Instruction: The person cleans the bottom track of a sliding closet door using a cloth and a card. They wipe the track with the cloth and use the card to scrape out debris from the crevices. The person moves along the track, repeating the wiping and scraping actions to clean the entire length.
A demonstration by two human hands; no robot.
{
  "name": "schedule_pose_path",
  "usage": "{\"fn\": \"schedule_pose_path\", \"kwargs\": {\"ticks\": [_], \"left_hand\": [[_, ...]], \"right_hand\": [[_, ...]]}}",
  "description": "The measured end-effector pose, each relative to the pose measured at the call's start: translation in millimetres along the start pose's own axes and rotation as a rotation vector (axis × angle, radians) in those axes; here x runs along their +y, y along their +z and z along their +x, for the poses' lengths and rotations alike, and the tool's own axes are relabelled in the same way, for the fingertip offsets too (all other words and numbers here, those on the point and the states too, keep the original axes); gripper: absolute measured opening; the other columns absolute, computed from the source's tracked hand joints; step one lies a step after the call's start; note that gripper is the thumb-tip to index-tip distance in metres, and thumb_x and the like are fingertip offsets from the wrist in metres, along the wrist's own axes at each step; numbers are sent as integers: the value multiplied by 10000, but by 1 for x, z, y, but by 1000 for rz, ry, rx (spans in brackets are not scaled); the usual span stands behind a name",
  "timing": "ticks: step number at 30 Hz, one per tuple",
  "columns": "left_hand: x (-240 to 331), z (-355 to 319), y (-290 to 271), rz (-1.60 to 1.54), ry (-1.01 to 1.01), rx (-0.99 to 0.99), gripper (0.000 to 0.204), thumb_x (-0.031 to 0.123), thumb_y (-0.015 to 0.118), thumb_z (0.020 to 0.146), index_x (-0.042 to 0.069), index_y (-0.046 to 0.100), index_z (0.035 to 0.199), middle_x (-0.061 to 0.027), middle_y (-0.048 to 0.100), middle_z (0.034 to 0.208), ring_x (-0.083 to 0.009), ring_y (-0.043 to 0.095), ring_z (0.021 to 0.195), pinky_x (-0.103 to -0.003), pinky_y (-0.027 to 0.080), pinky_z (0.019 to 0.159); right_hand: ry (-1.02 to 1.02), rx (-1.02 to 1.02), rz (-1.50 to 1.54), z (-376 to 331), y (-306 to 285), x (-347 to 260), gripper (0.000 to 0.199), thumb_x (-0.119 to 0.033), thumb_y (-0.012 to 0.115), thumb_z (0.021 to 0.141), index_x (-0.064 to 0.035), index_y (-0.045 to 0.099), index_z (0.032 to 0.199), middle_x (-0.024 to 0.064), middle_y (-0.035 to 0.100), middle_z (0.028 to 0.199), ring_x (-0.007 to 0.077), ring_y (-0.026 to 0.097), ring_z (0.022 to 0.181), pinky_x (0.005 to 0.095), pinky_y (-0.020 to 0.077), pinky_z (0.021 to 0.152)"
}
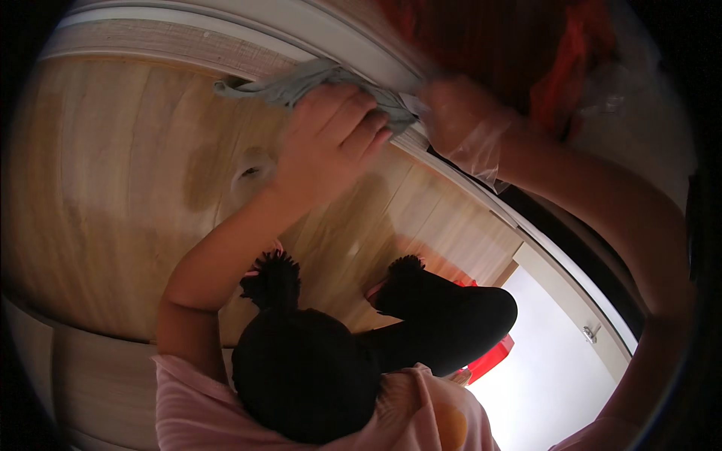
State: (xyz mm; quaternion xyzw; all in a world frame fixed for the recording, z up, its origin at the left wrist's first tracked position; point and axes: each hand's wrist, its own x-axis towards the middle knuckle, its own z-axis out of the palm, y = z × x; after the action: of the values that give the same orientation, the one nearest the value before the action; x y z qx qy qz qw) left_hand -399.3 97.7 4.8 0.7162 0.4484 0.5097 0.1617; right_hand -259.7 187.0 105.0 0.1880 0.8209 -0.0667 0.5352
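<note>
Hands — left hand and gloved right hand — clamp grey cloth against white frame.

Cloth on frame edge, under left hand; right hand beside.

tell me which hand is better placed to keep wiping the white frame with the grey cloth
Left, probably. The left hand already grips the grey cloth bunched against the white frame. The right hand, in a clear plastic glove, sits beside the cloth's end at the frame.
</note>
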Motion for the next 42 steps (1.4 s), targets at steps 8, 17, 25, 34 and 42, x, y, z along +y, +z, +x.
{"fn": "schedule_pose_path", "kwargs": {"ticks": [8, 17, 25, 34, 42], "left_hand": [[1, 19, -11, 114, -54, 24, 203, 95, 702, 617, 82, 580, 778, -40, 546, 875, -246, 525, 830, -379, 401, 721], [-16, 16, -17, 89, 20, 84, 211, 110, 707, 625, 80, 575, 787, -47, 540, 866, -249, 516, 850, -381, 398, 715], [0, 15, -27, 239, -109, 83, 302, 200, 717, 633, 94, 580, 880, -43, 527, 959, -261, 485, 965, -419, 338, 797], [1, 13, -44, 357, -254, 103, 291, 171, 694, 683, 66, 593, 935, -77, 536, 1021, -290, 475, 1003, -419, 359, 830], [-4, 21, -56, 273, -252, 55, 272, 106, 665, 711, 7, 590, 953, -133, 545, 1035, -332, 484, 992, -424, 391, 855]], "right_hand": [[215, 337, 476, -16, -36, -7, 147, -71, 495, 779, 11, 611, 816, 223, 599, 793, 378, 586, 763, 404, 483, 714], [24, 67, 53, 5, -58, 9, 159, -63, 507, 771, 10, 619, 858, 212, 603, 854, 356, 591, 814, 393, 487, 735], [17, 56, 15, 2, -64, 11, 182, -56, 517, 765, 9, 627, 895, 203, 606, 907, 335, 596, 860, 382, 491, 754], [517, 414, 691, -17, -60, -34, 218, -27, 489, 731, 8, 630, 894, 217, 608, 909, 356, 588, 894, 404, 480, 781], [585, 597, 703, -4, -34, -40, 196, -32, 449, 715, -3, 614, 818, 234, 602, 860, 395, 576, 842, 446, 467, 748]]}}
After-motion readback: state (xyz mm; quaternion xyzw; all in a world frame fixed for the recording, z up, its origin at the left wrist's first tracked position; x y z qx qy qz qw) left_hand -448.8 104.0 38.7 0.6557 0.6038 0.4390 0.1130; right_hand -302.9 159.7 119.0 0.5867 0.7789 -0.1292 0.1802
